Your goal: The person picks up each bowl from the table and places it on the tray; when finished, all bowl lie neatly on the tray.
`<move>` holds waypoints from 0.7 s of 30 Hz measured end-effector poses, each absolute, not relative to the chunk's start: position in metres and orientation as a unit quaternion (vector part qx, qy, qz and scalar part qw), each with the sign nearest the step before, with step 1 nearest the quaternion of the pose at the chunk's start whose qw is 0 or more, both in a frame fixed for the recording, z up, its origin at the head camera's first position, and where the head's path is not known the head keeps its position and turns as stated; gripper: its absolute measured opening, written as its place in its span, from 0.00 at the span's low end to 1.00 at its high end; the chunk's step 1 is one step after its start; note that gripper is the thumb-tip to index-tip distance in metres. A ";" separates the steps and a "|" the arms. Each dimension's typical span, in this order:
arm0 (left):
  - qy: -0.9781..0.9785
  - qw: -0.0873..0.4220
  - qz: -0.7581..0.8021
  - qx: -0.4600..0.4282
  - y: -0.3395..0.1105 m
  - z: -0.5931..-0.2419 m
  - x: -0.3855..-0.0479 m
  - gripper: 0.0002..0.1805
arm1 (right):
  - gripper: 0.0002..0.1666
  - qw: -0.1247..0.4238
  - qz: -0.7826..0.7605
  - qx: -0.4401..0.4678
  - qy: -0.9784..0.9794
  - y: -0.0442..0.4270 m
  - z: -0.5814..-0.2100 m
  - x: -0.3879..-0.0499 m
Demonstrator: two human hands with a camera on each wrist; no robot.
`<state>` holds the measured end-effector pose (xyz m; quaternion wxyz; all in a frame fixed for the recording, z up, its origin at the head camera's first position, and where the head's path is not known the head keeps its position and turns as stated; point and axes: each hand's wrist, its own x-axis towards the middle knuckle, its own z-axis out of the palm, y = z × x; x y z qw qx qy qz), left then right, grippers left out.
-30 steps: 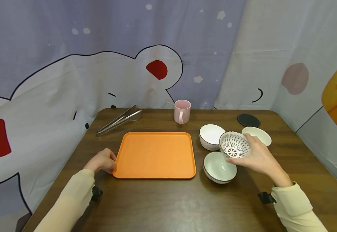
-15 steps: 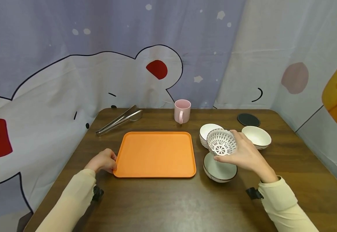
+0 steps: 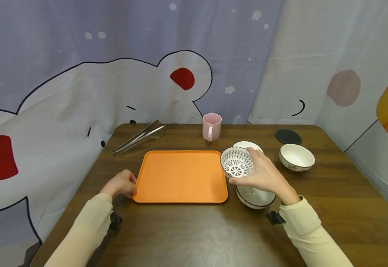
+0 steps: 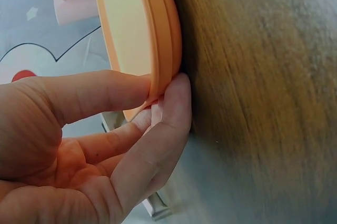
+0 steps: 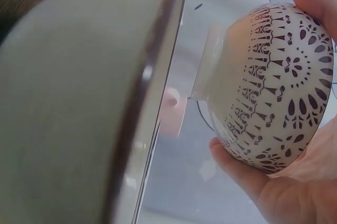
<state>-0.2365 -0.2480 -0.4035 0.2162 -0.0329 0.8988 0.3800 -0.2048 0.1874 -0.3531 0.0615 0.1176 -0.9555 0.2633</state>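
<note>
An orange tray (image 3: pixel 180 178) lies flat on the table. My left hand (image 3: pixel 121 183) pinches its near left corner; in the left wrist view the thumb (image 4: pixel 105 95) rests on the rim with fingers beneath. My right hand (image 3: pixel 267 176) grips a small patterned bowl (image 3: pixel 236 162) by its sides, holding it in the air over the tray's right edge. Dark printed motifs cover this bowl's outside (image 5: pixel 295 76) in the right wrist view. Below the right hand sits a pale green bowl (image 3: pixel 255 196), partly covered by it. Behind the hand, a white bowl (image 3: pixel 247 144) shows only its rim area.
A cream bowl (image 3: pixel 296 157) stands at the right, with a black round coaster (image 3: pixel 288 136) behind it. A pink mug (image 3: pixel 211 127) stands beyond the tray. Metal tongs (image 3: pixel 138 139) lie at the back left. A printed curtain (image 3: pixel 140 85) hangs behind the table.
My right hand has carried the patterned bowl leftward, from above the green bowl to the tray's right edge. The cream bowl is now uncovered. My left hand stays on the tray corner.
</note>
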 end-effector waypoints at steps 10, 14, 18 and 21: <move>0.900 0.222 0.374 -0.035 -0.250 -0.401 -0.236 0.16 | 0.62 0.056 0.300 0.137 -0.943 0.163 -0.352 -0.210; 0.900 0.224 0.373 -0.038 -0.249 -0.401 -0.236 0.16 | 0.64 0.052 0.300 0.141 -0.942 0.155 -0.349 -0.212; 0.901 0.220 0.373 -0.040 -0.248 -0.401 -0.235 0.17 | 0.64 0.056 0.303 0.139 -0.941 0.147 -0.346 -0.216; 0.901 0.215 0.374 -0.041 -0.248 -0.402 -0.235 0.17 | 0.61 0.062 0.312 0.140 -0.938 0.141 -0.345 -0.219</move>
